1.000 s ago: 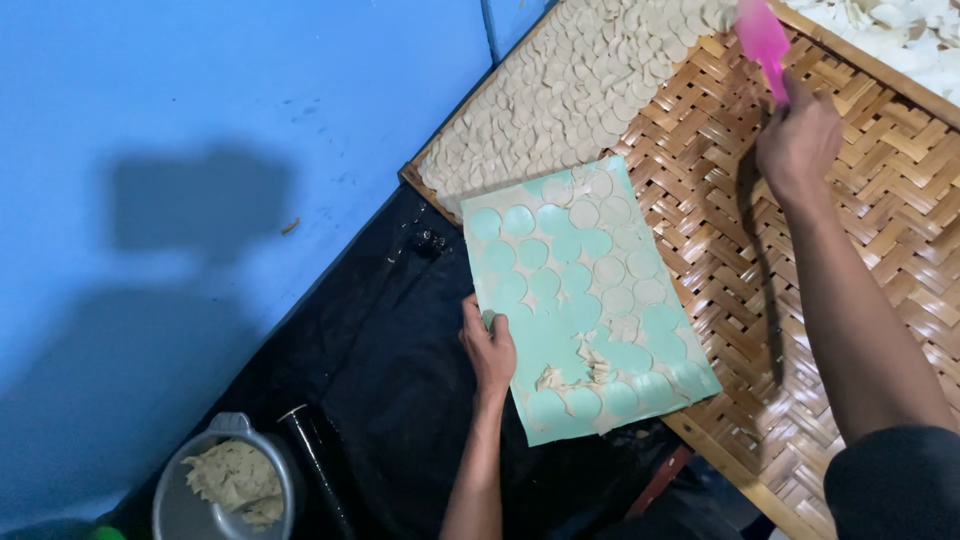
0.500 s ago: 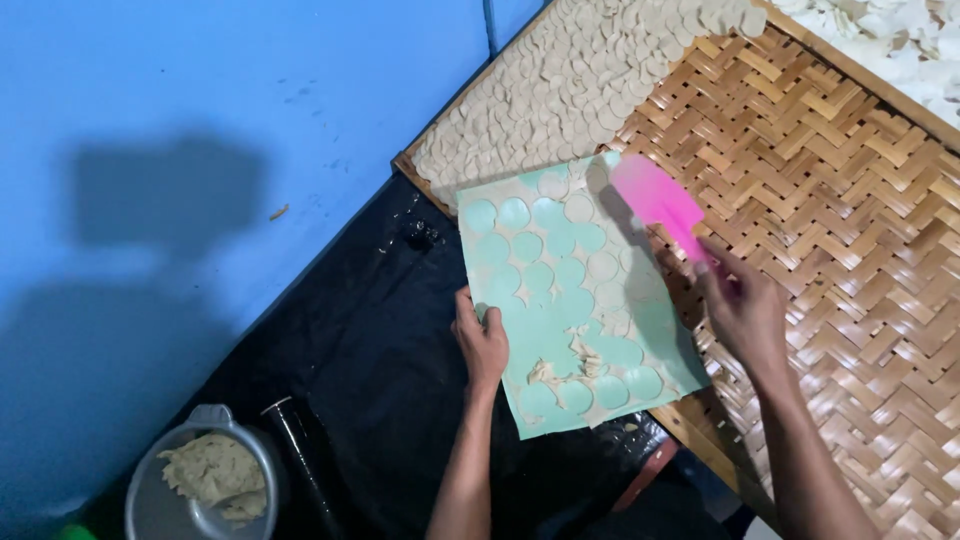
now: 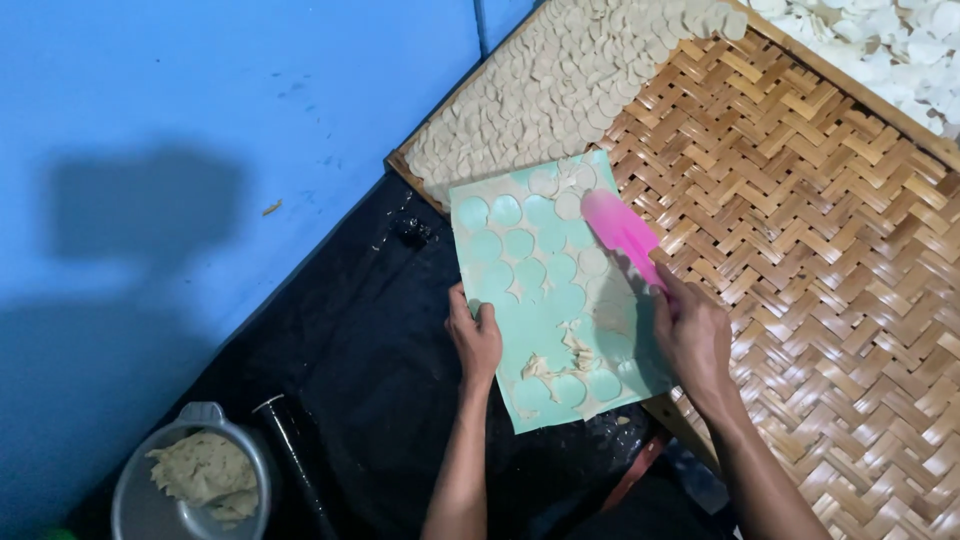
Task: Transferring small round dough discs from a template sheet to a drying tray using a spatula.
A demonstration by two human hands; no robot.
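Black floor sheet (image 3: 330, 330) and woven bamboo tray (image 3: 800, 250)
Metal bowl of dough (image 3: 195, 485) on the sheet; pale dough discs (image 3: 540, 90) on the tray

a pale green board (image 3: 545, 300), rectangular, lies tilted toward one o'clock, covered in thin dough with round cut-outs. a pink scraper (image 3: 622, 232) rests flat on its two o'clock edge.

Around your work you have a blue wall (image 3: 200, 120), a black sheet (image 3: 340, 350) on the floor, a grey metal bowl (image 3: 135, 500) holding a lump of pale dough (image 3: 205, 475), a dark cylinder (image 3: 295, 455) just beside it, and white pieces (image 3: 890, 45) heaped at top right.
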